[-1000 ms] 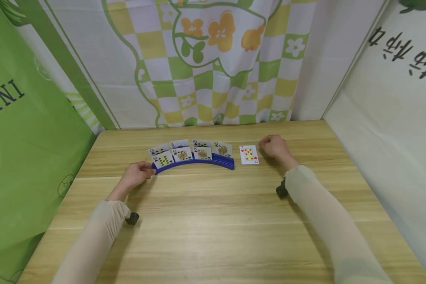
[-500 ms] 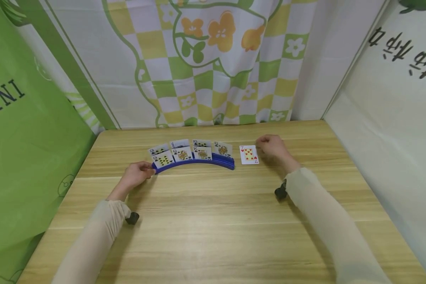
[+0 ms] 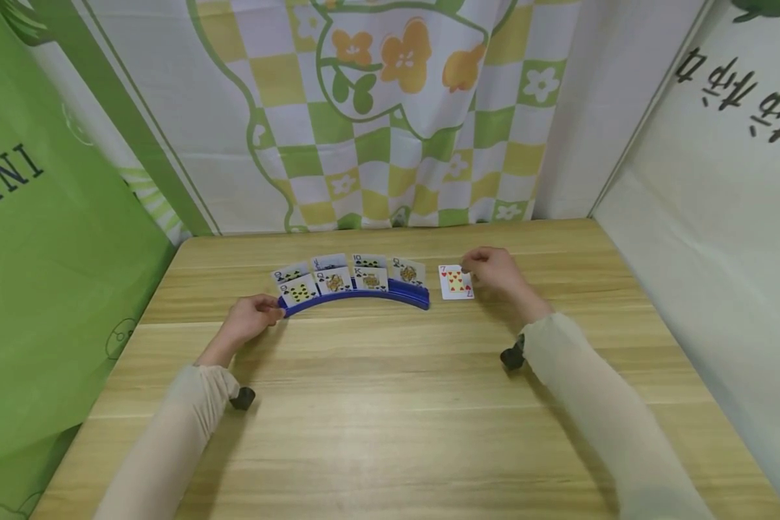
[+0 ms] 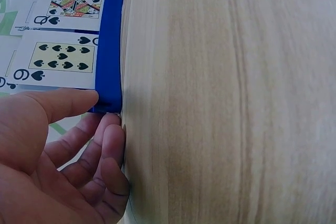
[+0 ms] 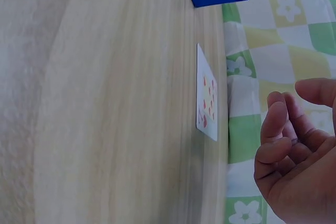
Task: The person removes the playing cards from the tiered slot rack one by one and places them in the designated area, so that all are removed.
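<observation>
A curved blue card holder stands on the table with playing cards upright in two rows. In front are a nine of spades, a queen of spades and a king. My left hand pinches the holder's left end, thumb on top and curled fingers at its end. To the right of the holder a seven of hearts lies face up. My right hand hovers at its upper right corner, fingers loosely curled with a gap to the thumb. In the right wrist view the hand is apart from the card.
The wooden table extends in front of the holder. Behind it hangs a checked, flowered cloth. A green wall covering stands at the left and a white one at the right.
My right hand has moved left, from beside the seven of hearts to over its right edge. My left hand has stayed at the card holder's end.
</observation>
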Demonstrator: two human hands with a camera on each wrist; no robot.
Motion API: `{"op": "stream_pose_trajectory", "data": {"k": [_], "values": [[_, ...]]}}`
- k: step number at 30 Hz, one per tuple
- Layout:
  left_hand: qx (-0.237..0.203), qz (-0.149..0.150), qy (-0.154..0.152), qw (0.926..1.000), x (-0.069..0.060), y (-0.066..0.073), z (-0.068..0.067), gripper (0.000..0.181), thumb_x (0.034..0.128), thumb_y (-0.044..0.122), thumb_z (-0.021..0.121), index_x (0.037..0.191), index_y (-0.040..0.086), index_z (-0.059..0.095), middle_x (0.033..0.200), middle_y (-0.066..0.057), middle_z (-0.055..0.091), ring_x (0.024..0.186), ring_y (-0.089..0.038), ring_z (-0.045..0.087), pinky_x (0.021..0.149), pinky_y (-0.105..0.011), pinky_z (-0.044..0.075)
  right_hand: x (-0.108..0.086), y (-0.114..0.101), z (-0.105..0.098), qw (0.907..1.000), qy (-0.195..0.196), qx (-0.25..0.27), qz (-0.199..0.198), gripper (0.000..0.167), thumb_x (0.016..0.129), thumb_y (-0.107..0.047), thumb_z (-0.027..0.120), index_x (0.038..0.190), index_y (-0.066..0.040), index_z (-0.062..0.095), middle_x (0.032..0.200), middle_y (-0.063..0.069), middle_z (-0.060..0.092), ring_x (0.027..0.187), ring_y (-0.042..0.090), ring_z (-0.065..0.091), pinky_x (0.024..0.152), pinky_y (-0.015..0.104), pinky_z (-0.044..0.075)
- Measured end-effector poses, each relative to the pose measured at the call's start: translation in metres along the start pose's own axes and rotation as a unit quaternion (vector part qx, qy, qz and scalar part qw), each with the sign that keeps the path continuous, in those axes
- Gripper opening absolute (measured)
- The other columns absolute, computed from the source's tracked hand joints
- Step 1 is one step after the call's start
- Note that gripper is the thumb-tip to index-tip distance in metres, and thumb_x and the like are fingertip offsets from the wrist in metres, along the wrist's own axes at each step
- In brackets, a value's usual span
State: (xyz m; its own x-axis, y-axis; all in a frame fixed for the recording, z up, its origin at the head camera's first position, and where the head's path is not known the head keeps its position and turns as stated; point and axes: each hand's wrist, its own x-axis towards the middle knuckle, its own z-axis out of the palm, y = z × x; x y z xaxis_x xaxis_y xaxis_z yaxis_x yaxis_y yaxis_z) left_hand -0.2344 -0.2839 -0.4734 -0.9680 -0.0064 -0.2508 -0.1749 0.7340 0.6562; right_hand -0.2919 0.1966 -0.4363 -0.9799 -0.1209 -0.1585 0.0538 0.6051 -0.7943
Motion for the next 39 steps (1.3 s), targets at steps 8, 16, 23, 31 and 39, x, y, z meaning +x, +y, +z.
{"op": "stream_pose_trajectory", "data": {"k": [8, 16, 23, 31, 39], "values": [[0.003, 0.001, 0.001, 1.0000, 0.001, 0.000, -0.001, 0.041, 0.0963, 0.024, 0.062, 0.128, -0.002, 0.060, 0.121, -0.025, 0.067, 0.098, -0.027, 0.062, 0.073, -0.025, 0.046, -0.006, -0.004, 0.002, 0.9999, -0.009, 0.007, -0.007, 0.033, 0.102, -0.027, 0.052, 0.122, -0.004, 0.063, 0.118, 0.018, 0.067, 0.102, 0.035, 0.063, 0.085, 0.037, 0.053], [0.003, -0.001, 0.000, 1.0000, 0.000, 0.000, -0.001, 0.041, 0.0967, 0.024, 0.062, 0.128, -0.002, 0.060, 0.121, -0.025, 0.067, 0.098, -0.027, 0.063, 0.073, -0.025, 0.047, -0.014, -0.012, 0.009, 0.9993, -0.012, 0.028, -0.023, 0.030, 0.101, -0.025, 0.055, 0.120, -0.004, 0.064, 0.115, 0.017, 0.068, 0.100, 0.038, 0.062, 0.081, 0.040, 0.053], [-0.005, -0.003, -0.002, 1.0000, 0.001, 0.000, 0.000, 0.041, 0.0964, 0.024, 0.062, 0.128, -0.003, 0.060, 0.121, -0.026, 0.067, 0.099, -0.027, 0.063, 0.073, -0.025, 0.047, -0.019, -0.016, 0.013, 0.9985, -0.012, 0.042, -0.033, 0.033, 0.101, -0.026, 0.055, 0.122, -0.003, 0.064, 0.114, 0.017, 0.069, 0.094, 0.035, 0.063, 0.084, 0.047, 0.054], [-0.001, 0.006, 0.002, 1.0000, 0.002, -0.003, 0.001, 0.041, 0.0953, 0.023, 0.063, 0.126, -0.005, 0.061, 0.119, -0.027, 0.068, 0.096, -0.027, 0.063, 0.071, -0.024, 0.047, -0.021, -0.018, 0.018, 0.9984, -0.004, 0.034, -0.044, 0.031, 0.100, -0.027, 0.057, 0.120, -0.004, 0.066, 0.111, 0.016, 0.070, 0.087, 0.026, 0.063, 0.084, 0.050, 0.054], [0.000, 0.000, 0.003, 1.0000, 0.002, -0.002, 0.001, 0.040, 0.0960, 0.023, 0.063, 0.127, -0.003, 0.061, 0.118, -0.025, 0.068, 0.097, -0.027, 0.063, 0.073, -0.024, 0.047, -0.026, -0.029, 0.021, 0.9966, -0.010, 0.056, -0.060, 0.029, 0.100, -0.026, 0.059, 0.117, -0.004, 0.068, 0.111, 0.021, 0.069, 0.092, 0.042, 0.063, 0.065, 0.031, 0.051]]}}
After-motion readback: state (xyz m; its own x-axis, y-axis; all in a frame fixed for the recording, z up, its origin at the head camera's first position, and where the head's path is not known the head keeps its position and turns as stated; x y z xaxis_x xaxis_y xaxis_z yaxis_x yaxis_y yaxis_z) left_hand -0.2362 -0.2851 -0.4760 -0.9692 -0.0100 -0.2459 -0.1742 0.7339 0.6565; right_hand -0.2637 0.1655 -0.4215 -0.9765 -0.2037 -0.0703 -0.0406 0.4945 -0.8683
